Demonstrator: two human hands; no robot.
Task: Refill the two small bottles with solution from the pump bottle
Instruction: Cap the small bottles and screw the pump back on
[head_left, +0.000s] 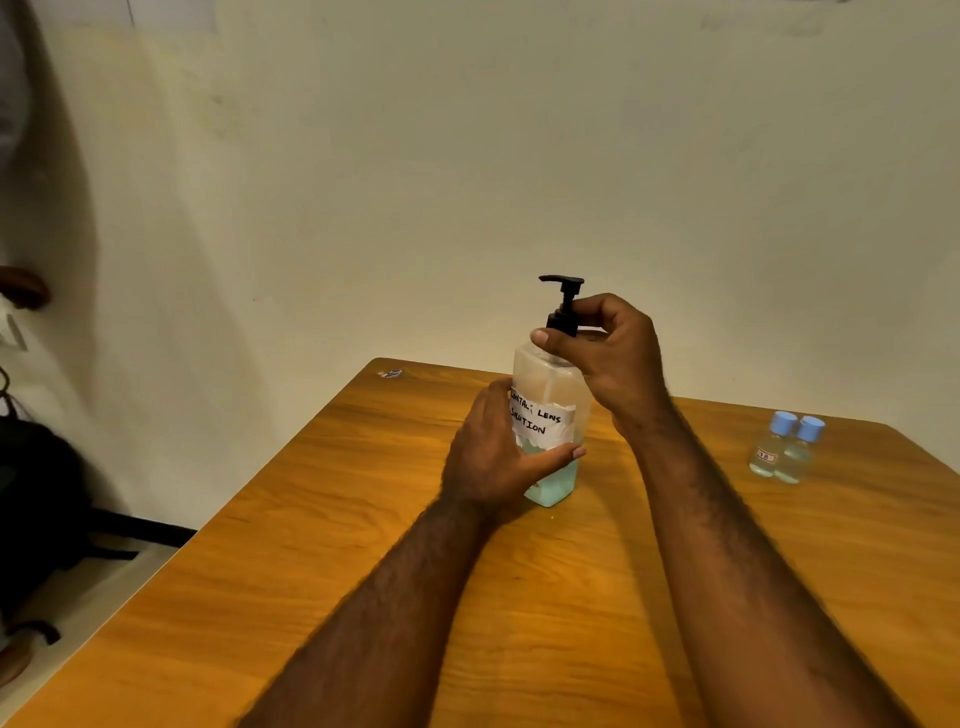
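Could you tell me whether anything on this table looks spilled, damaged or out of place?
No spill shows. The pump bottle's paper label is torn-edged and handwritten, and a small scrap lies near the table's far left corner. The small bottles stand upright, capped.

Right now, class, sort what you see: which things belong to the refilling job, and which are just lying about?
Job:
pump bottle, held by the left hand
black pump, pinched at its collar by the right hand
two small bottles, capped, standing at the right of the table

Lying about:
small scrap at the table's far corner
dark shape on the floor, left
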